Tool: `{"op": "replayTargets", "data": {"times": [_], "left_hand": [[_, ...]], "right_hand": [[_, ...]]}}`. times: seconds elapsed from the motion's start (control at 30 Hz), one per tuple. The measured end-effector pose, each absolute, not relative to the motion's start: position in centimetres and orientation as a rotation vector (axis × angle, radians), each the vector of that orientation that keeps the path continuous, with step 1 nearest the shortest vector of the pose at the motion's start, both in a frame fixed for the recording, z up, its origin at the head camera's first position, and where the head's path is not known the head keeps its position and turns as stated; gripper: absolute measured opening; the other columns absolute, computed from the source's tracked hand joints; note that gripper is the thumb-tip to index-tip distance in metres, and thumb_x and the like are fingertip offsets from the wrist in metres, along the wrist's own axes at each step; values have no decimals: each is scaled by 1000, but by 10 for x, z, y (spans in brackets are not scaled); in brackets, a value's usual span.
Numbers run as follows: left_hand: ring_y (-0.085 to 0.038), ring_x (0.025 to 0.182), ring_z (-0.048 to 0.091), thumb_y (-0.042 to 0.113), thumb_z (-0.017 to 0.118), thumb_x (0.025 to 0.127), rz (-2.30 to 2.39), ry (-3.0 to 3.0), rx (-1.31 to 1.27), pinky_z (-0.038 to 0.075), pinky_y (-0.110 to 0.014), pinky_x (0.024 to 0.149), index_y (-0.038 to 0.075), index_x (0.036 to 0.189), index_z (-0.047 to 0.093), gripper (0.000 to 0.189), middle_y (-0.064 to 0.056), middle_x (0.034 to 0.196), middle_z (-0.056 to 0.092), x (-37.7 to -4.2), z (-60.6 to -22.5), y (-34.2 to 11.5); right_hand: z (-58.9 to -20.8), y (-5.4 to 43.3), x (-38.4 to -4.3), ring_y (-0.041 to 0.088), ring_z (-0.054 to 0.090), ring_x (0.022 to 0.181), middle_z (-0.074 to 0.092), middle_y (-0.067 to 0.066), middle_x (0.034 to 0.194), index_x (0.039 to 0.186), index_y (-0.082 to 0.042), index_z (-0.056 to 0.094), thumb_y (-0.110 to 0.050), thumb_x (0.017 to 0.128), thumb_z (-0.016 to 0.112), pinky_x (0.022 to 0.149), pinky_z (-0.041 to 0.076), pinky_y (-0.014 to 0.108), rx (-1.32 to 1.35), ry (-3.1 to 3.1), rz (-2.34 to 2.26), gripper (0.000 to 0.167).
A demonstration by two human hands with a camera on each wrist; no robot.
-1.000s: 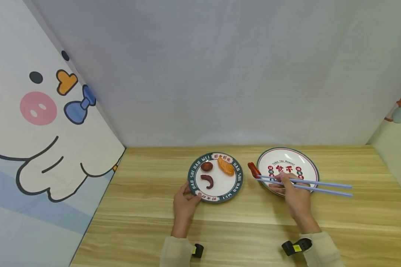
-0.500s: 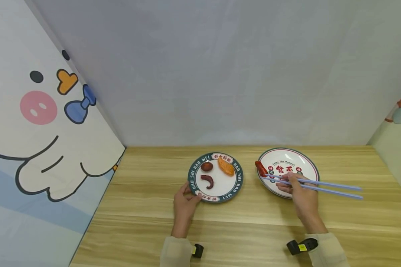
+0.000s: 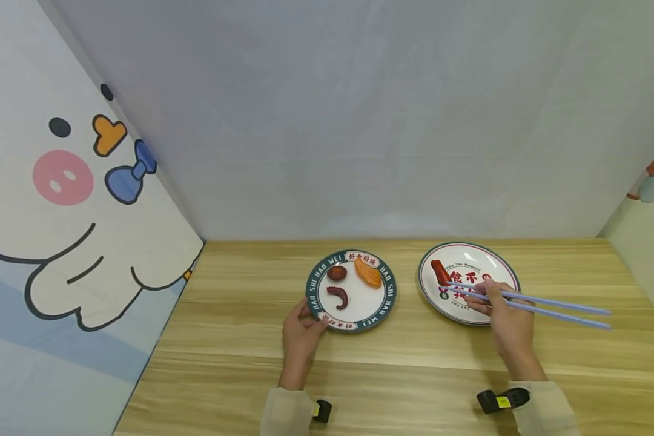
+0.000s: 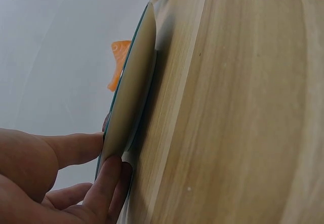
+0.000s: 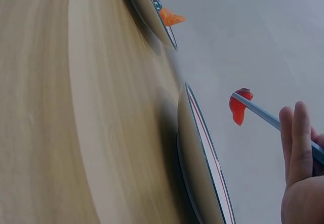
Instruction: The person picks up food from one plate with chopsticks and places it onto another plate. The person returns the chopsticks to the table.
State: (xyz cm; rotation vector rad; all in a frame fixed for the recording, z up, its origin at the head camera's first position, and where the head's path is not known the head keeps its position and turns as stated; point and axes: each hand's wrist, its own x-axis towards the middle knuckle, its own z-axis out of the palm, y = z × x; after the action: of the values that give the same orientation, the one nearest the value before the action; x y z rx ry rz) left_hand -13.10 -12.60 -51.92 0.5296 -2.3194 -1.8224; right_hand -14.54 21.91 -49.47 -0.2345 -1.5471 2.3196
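My right hand [image 3: 509, 321] grips a pair of pale blue chopsticks [image 3: 556, 306]. At their tips a glossy red piece of food [image 3: 439, 272] hangs above the left part of the white plate [image 3: 496, 269] with red lettering; the right wrist view shows the red piece [image 5: 239, 110] raised clear of the rim. My left hand [image 3: 301, 336] pinches the near-left rim of the green-rimmed plate [image 3: 389, 297], thumb on top and fingers underneath. On that plate lie a brown oval piece [image 3: 336, 273], an orange slice [image 3: 367, 273] and a dark red curled tentacle [image 3: 339, 297].
Both plates stand on a wood-grain table [image 3: 403, 375], with a narrow gap between them. A pale grey wall [image 3: 387, 121] rises along the table's back edge. To the left stands a panel with a cartoon print [image 3: 60, 242].
My right hand has moved right with the chopsticks. The red piece has gone from beside the white plate's left rim to over its inside. My left hand stays on its plate.
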Motion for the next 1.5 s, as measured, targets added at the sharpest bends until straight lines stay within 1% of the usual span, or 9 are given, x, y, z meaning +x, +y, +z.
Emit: {"op": "replayTargets", "data": {"times": [0.1, 0.3, 0.5, 0.7, 0.83, 1.1, 1.3, 1.5], "left_hand": [[-20, 84, 64, -12, 78, 83, -1814, -2327, 532, 50, -16, 63, -15, 146, 51, 69, -26, 118, 63, -131, -519, -126], [-23, 87, 65, -12, 79, 83, -1803, -2340, 532, 50, -15, 64, -14, 147, 51, 69, -26, 118, 64, -132, -521, -127], [-25, 90, 65, -11, 79, 85, -1793, -2359, 543, 53, -18, 67, -13, 148, 51, 69, -25, 120, 64, -132, -520, -126], [-24, 89, 65, -11, 78, 85, -1802, -2353, 542, 53, -18, 67, -13, 148, 50, 69, -25, 120, 64, -132, -520, -126], [-24, 88, 65, -12, 78, 85, -1803, -2348, 542, 52, -17, 66, -13, 148, 50, 69, -25, 120, 64, -132, -520, -126], [-25, 89, 65, -11, 79, 85, -1793, -2354, 528, 53, -19, 66, -14, 147, 51, 69, -26, 120, 65, -130, -518, -126], [-26, 89, 66, -11, 78, 85, -1785, -2360, 530, 54, -20, 67, -13, 147, 51, 68, -25, 119, 66, -131, -519, -125], [-26, 89, 66, -12, 78, 84, -1793, -2347, 511, 52, -17, 65, -15, 147, 50, 69, -26, 119, 65, -131, -517, -125]], "right_hand": [[-495, 224, -146, 17, 78, 69, 77, 6, 83, 89, -5, 76, -4, 107, 57, 67, 63, 28, -279, -1533, 2312, 26], [-494, 233, -148, 18, 78, 69, 78, 7, 85, 90, -3, 76, -6, 106, 59, 68, 63, 27, -413, -1487, 2322, 24], [-495, 245, -153, 20, 78, 68, 77, 11, 86, 92, 4, 75, -6, 106, 60, 68, 63, 27, -464, -1464, 2317, 23], [-497, 256, -158, 18, 79, 70, 77, 10, 84, 96, 7, 74, -4, 107, 59, 68, 63, 27, -472, -1442, 2309, 21], [-499, 260, -158, 19, 78, 68, 76, 10, 84, 96, 6, 75, -3, 106, 59, 68, 62, 27, -486, -1415, 2305, 20], [-501, 265, -160, 18, 78, 66, 76, 8, 85, 97, 2, 75, -4, 105, 62, 66, 62, 25, -559, -1388, 2297, 16], [-503, 271, -163, 16, 77, 64, 76, 7, 80, 95, 3, 73, -4, 106, 60, 65, 62, 25, -612, -1366, 2292, 19], [-503, 276, -163, 14, 77, 65, 76, 5, 78, 89, -4, 74, -8, 107, 59, 66, 62, 23, -630, -1394, 2277, 24]]}}
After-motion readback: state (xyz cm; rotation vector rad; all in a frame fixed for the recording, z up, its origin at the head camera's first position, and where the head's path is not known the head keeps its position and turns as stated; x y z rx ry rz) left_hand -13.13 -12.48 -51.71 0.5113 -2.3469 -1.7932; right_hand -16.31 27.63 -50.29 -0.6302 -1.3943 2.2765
